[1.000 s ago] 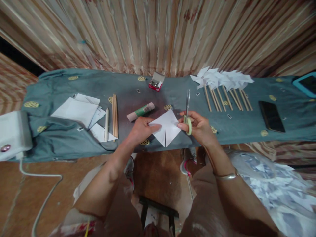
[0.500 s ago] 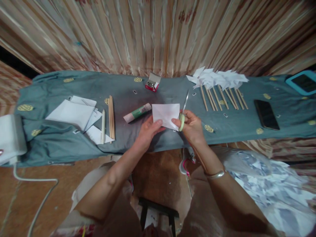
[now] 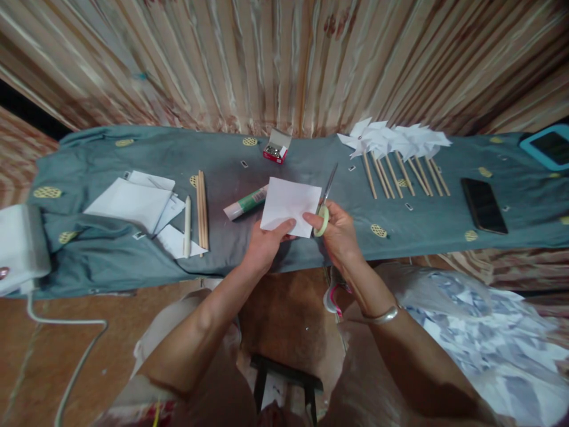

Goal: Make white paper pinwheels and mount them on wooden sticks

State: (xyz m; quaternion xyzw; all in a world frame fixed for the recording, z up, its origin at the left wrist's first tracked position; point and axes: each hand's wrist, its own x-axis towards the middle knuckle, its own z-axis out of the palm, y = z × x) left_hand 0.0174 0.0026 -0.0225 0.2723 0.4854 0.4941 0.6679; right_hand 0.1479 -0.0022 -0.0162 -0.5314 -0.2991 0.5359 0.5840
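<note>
A white square of paper (image 3: 291,201) is held up over the middle of the cloth. My left hand (image 3: 267,240) pinches its lower left edge, thumb on top. In my right hand (image 3: 335,228) are scissors (image 3: 323,218) with pale green handles, blades pointing away from me; that thumb also presses on the paper's right side. Partly behind the paper lies a glue stick (image 3: 244,203) with a green label. Farther back stands an opened small red box (image 3: 274,153) with shiny metal pieces inside.
To the left lie paper sheets (image 3: 128,204), a white pencil-like stick (image 3: 187,225) and wooden sticks (image 3: 202,210). Several paper pinwheels (image 3: 395,142) on sticks rest at the right, near a black phone (image 3: 483,204) and a blue-framed device (image 3: 549,147). A bag of paper scraps (image 3: 480,332) sits below right.
The paper has turned and now shows as a fuller square, a little farther left. My right hand has shifted slightly left with the scissors. My left hand keeps hold of the paper.
</note>
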